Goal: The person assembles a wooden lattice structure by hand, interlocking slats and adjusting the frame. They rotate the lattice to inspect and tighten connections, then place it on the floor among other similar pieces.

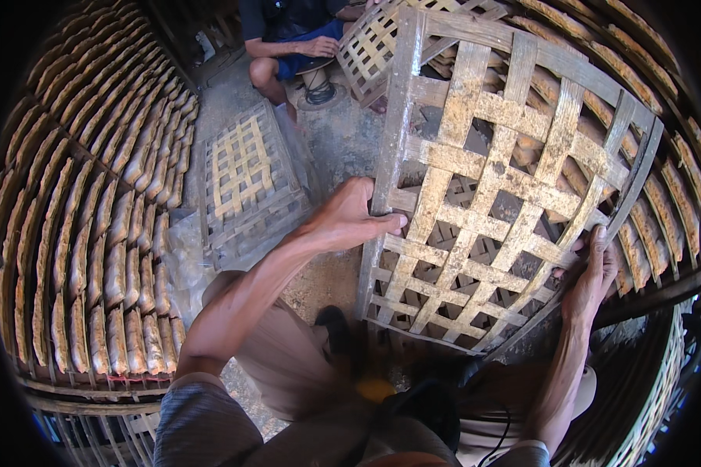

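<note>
A woven bamboo tray with a wooden frame (406,101) is held up in front of me, tilted, its open lattice facing me. My left hand (358,214) grips the frame's left side, the thumb lying over the near face. On the opposite side, my right hand (597,265) clasps the right edge low down, thumb on the frame and fingers partly hidden behind. Brownish crumbs and stains cling to the lattice strips. Nothing else lies on the tray.
Racks of slatted shelves with brown-and-white slabs (117,272) line the left and the right. Another woven tray (241,167) lies on the floor, beside clear plastic sheeting (185,249). Across from me, a seated person's hand (319,47) is near a further lattice tray (364,58).
</note>
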Demonstrator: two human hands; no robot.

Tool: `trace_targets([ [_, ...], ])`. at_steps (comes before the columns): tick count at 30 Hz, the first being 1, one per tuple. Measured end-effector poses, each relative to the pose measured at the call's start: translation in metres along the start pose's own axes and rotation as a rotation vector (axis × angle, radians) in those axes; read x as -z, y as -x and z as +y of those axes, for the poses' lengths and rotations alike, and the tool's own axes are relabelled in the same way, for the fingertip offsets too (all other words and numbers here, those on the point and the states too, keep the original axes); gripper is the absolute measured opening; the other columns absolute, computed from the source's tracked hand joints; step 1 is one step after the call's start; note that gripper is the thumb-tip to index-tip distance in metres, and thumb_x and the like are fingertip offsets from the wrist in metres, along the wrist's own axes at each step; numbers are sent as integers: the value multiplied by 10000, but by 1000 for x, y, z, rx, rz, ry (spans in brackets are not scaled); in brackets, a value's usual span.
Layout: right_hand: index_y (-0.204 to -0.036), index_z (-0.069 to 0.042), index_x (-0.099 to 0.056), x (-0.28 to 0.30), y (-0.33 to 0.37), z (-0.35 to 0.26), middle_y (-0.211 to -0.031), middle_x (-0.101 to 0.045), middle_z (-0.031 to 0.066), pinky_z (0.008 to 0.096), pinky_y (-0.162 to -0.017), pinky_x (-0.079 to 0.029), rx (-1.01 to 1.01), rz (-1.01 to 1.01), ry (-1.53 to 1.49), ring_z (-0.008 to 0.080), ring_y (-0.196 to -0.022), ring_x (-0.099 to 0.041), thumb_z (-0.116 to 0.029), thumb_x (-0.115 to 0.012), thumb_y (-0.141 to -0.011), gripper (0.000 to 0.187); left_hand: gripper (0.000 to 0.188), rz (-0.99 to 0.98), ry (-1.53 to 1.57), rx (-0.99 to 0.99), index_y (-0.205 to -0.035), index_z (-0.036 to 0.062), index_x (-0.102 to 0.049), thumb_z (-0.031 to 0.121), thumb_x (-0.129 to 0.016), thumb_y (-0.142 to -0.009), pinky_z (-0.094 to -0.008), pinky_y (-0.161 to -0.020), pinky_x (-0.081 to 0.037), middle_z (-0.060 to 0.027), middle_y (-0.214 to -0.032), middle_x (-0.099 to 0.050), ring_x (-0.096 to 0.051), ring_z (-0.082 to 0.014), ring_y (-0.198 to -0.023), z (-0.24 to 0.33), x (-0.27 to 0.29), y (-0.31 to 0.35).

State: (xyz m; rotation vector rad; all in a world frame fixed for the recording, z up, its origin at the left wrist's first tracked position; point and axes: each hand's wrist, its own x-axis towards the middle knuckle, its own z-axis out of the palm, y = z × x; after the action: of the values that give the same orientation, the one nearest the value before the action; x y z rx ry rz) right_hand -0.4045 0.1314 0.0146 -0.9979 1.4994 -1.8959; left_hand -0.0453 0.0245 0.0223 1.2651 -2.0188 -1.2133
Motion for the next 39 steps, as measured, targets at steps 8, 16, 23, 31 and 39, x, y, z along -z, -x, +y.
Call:
trace_targets([
  [8, -980, -58, -658, -7, 6, -10, -734, -597, 8, 252, -440, -451, 26, -8, 57, 82, -528, -551, -439, -618, -1043, 389, 340, 70, 420, -135, -1292, -28, -606, 123, -691, -1000, -334, -916, -589, -142, -1174, -717, -718, -186, -1043, 7, 7, -3],
  [16, -987, -52, -657, -8, 4, -7, -716, -597, 6, 253, -432, -454, 24, -14, 79, 76, -520, -548, -423, -609, -1051, 380, 265, 144, 446, -199, -1254, -51, -582, 27, -638, -1007, -305, -874, -610, -137, -1147, -710, -737, -183, -986, 13, 9, -2],
  [23, -1025, -41, -670, -6, 1, -4, -725, -605, 8, 249, -429, -462, 34, -25, 90, 73, -519, -549, -414, -615, -1049, 378, 365, 102, 355, -163, -1308, -40, -565, 30, -684, -970, -345, -890, -602, -150, -1186, -702, -730, -185, -971, 21, 13, 2],
  [31, -1014, -50, -673, -5, 1, -1, -750, -626, 8, 218, -386, -426, 83, -8, 184, 44, -420, -477, -397, -604, -1058, 356, 329, -7, 166, -100, -1235, -23, -597, 133, -718, -972, -322, -844, -597, -131, -1098, -705, -728, -188, -968, 17, 21, 2],
  [39, -1061, -37, -685, -1, 4, 8, -752, -630, 5, 215, -390, -414, 144, -12, 116, 43, -439, -482, -394, -609, -1056, 365, 228, 167, 413, -176, -1157, 10, -673, 145, -726, -982, -309, -819, -592, -81, -1061, -732, -712, -149, -964, 12, 23, 0],
])
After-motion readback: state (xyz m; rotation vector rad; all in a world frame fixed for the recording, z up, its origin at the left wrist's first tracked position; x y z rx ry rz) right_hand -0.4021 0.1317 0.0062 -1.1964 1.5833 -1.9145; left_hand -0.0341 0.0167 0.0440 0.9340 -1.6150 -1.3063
